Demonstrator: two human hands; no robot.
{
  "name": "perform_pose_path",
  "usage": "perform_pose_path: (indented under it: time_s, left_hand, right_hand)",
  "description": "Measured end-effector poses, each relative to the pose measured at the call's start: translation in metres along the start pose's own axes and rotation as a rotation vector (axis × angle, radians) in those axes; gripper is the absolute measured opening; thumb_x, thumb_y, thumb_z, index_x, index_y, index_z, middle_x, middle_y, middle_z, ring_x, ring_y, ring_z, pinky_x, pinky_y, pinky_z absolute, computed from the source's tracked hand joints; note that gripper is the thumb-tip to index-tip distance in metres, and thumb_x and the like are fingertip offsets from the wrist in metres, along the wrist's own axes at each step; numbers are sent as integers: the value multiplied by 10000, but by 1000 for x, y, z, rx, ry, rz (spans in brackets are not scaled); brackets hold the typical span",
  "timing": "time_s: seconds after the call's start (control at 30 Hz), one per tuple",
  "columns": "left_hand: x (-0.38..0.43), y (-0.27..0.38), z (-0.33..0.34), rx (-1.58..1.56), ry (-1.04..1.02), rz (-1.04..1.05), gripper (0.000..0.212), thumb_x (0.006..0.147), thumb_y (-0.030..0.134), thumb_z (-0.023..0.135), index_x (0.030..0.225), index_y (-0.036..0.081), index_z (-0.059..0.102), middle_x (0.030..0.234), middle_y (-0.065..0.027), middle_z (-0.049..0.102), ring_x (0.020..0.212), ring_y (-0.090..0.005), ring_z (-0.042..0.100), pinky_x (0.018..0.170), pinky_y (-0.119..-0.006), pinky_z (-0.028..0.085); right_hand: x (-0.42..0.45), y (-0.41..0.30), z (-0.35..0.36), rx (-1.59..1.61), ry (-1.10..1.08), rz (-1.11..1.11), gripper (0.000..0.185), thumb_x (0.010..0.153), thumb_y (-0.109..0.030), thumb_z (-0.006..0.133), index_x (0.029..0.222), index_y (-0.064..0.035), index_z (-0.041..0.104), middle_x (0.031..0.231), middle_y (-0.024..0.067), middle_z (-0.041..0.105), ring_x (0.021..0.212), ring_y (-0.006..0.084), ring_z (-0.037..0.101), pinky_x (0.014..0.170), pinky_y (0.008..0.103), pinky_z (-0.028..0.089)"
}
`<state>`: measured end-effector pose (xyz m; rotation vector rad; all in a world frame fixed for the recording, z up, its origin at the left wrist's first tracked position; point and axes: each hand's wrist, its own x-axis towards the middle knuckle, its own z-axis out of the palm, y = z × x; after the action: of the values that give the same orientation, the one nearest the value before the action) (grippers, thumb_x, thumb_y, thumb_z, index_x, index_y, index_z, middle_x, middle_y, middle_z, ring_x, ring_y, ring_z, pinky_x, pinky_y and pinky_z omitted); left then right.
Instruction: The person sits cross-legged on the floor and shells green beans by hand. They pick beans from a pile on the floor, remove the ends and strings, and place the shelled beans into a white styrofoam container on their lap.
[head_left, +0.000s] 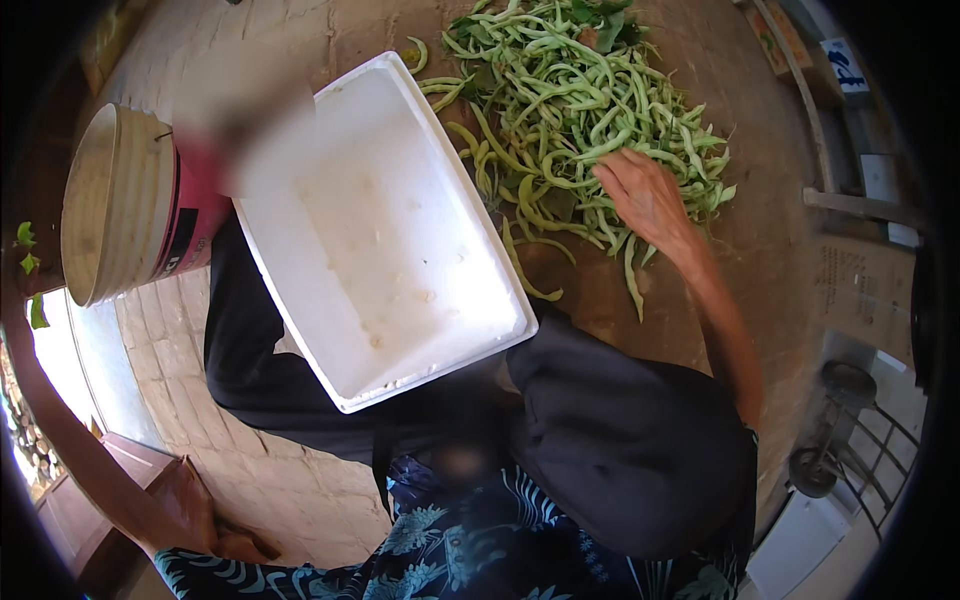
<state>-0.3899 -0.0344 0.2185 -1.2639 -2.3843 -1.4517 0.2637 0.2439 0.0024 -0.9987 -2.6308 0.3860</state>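
Note:
My right hand (646, 196) reaches into a heap of green beans (570, 97) on the floor. Its fingers are curled down onto the pods, and the fingertips are partly hidden, so I cannot tell whether they grip one. My left forearm runs up the left rim; the hand itself is lost past the dark edge of the view. Before me a white foam box (390, 247) is tilted with its open side towards me, leaning by my dark-trousered legs. Only small specks and stains show inside it.
A pink and cream plastic bucket (124, 206) lies tipped left of the box, partly behind a blurred patch. Green leaves (37, 311) show at the left rim. Cardboard cartons (862, 289) and a wheeled metal frame (851, 420) stand at right. Brick paving (300, 495) lies below.

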Motion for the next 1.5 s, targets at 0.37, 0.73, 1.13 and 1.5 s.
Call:
perform_pose_path:
  time_s: [0.37, 0.73, 1.13, 1.5]
  left_hand:
    - [28, -75, -13, 805, -41, 399, 342, 926, 378, 619, 1093, 85, 676, 1058, -62, 657, 977, -190, 629, 881, -318, 494]
    - [-140, 70, 107, 582, 38, 268, 191, 908, 168, 657, 1071, 86, 712, 1185, -97, 657, 1094, -215, 622, 942, -340, 490]
    - [-241, 106, 210, 132, -356, 81, 160, 867, 70, 659, 1015, 14, 685, 1195, -151, 630, 1111, -278, 607, 920, -388, 502]
    - [-270, 159, 262, -313, -376, 90, 241, 778, -35, 714, 1016, -20, 680, 1007, -136, 692, 826, -186, 670, 682, -274, 537]
  right_hand:
    - [72, 56, 124, -347, -127, -80, 116, 700, 76, 600, 794, 10, 586, 769, 207, 596, 716, 357, 632, 554, 454, 503]
    - [78, 38, 101, -175, 4, 13, 112, 759, -45, 606, 865, -77, 588, 819, 115, 544, 753, 308, 586, 572, 453, 467]
    - [49, -12, 13, -135, 325, -29, 131, 806, -14, 663, 933, -21, 630, 831, 107, 642, 710, 274, 627, 594, 386, 506]
    - [44, -113, -34, 582, 98, -24, 163, 815, -1, 690, 975, 18, 673, 781, 30, 588, 643, 92, 532, 579, 225, 436]
